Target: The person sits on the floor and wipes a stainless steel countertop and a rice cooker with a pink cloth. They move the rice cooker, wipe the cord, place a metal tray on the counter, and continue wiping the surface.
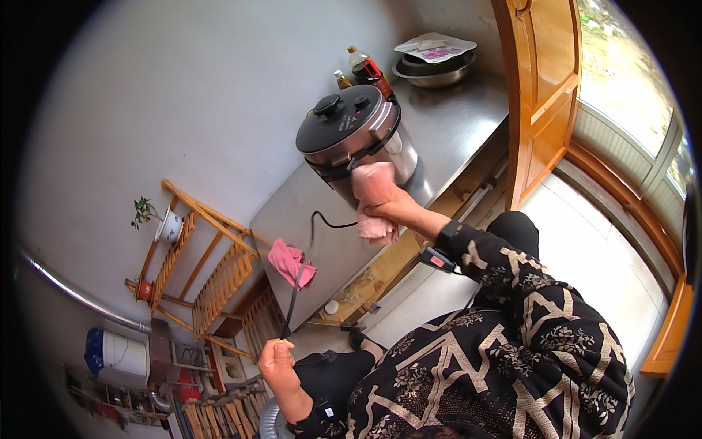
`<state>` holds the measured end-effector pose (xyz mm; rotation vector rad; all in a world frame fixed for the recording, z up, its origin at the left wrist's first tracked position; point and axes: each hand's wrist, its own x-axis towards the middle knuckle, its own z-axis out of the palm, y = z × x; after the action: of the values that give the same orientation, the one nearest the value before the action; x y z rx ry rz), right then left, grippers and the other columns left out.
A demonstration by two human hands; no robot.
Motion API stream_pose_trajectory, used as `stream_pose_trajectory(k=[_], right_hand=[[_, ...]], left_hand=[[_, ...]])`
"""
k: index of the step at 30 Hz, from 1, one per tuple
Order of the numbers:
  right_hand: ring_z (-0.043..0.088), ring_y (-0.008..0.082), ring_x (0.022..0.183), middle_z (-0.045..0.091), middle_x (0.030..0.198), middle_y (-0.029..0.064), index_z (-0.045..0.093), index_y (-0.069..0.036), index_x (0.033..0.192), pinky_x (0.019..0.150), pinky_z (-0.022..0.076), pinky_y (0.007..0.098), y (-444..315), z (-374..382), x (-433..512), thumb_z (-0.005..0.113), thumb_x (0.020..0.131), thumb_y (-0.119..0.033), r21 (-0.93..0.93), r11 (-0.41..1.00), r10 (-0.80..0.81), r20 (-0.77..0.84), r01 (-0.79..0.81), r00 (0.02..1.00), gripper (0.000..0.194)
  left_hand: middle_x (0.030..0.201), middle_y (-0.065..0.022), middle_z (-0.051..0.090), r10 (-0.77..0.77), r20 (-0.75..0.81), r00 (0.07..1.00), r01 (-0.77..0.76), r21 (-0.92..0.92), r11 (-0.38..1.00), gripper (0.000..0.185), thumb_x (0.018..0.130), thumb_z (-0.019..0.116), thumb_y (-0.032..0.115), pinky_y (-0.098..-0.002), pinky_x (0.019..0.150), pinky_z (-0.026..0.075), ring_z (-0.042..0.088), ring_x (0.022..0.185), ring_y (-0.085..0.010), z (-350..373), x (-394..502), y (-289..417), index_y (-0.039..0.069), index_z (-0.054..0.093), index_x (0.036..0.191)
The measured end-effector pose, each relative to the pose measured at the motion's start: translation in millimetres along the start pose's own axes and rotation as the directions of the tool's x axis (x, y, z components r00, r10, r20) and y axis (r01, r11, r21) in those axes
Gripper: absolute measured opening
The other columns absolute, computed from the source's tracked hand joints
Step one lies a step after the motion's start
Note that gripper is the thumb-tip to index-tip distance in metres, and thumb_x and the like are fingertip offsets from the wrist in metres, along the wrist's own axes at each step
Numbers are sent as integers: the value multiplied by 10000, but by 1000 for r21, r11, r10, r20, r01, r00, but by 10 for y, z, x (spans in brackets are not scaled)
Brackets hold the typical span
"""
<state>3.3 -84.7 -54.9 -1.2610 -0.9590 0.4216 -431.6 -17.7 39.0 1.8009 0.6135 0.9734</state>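
Observation:
An electric pressure cooker [351, 123] with a black lid and a metallic body stands on a stainless steel table [329, 236]. My right hand [384, 206] grips a light pink cloth [374, 184] against the cooker's side, near its base; part of the cloth hangs below the hand. In my left hand [281, 365], at the lower left, is the end of a black power cord [312, 241]. The cord runs over the tabletop to the cooker's lower side. Beneath the cord lies a crumpled darker pink cloth [290, 263]. Whether the cord's plug is inside my left fist cannot be seen.
Behind the cooker stand a dark sauce bottle [370, 71] and a smaller oil bottle [343, 80]. Metal bowls [436, 77] with a floral tray [437, 48] on top sit farther back. A wooden door [543, 99] borders the right. Left of the table is a slatted wooden rack [222, 280] with potted plants.

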Motion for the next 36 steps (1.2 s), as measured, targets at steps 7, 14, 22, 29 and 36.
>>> stream_pose_trajectory(k=[7,14,22,29,36], right_hand=[[725,196,737,727,888,104,661,-34,1086,686,622,328,-42,507,-581,680,987,-432,655,166,213,706,-737,675,411],[701,220,703,712,889,146,619,20,1125,628,604,331,-702,746,-648,721,949,-399,570,201,249,757,-796,605,466],[677,154,785,694,929,87,657,-17,1093,679,564,296,-733,492,-779,739,917,-271,438,591,152,765,-678,626,320],[709,179,853,712,995,96,645,-33,1158,755,601,322,-507,280,-834,806,873,-303,334,658,185,798,-675,574,425],[729,193,749,740,942,111,645,-35,1135,677,611,329,-489,260,-760,732,950,-323,489,368,289,748,-790,598,353]], left_hand=[[662,63,440,-132,122,984,147,-128,981,320,1062,601,301,-206,478,261,349,538,-19,492,173,-234,25,630,903],[737,7,581,-271,414,869,328,-70,942,260,1066,588,219,-239,562,425,508,595,-66,934,227,-601,-3,665,954],[1137,-83,727,-298,311,903,368,-196,909,306,1070,574,251,-330,981,496,663,1072,-175,1059,896,-471,15,677,1234],[1050,-68,719,-307,444,842,503,-437,746,222,1020,665,252,-359,926,515,668,961,-189,1712,1267,-558,41,687,1089],[1025,-110,715,-275,318,908,420,-705,571,164,1035,630,206,-415,928,571,680,973,-241,1995,1354,-761,43,650,1030]])
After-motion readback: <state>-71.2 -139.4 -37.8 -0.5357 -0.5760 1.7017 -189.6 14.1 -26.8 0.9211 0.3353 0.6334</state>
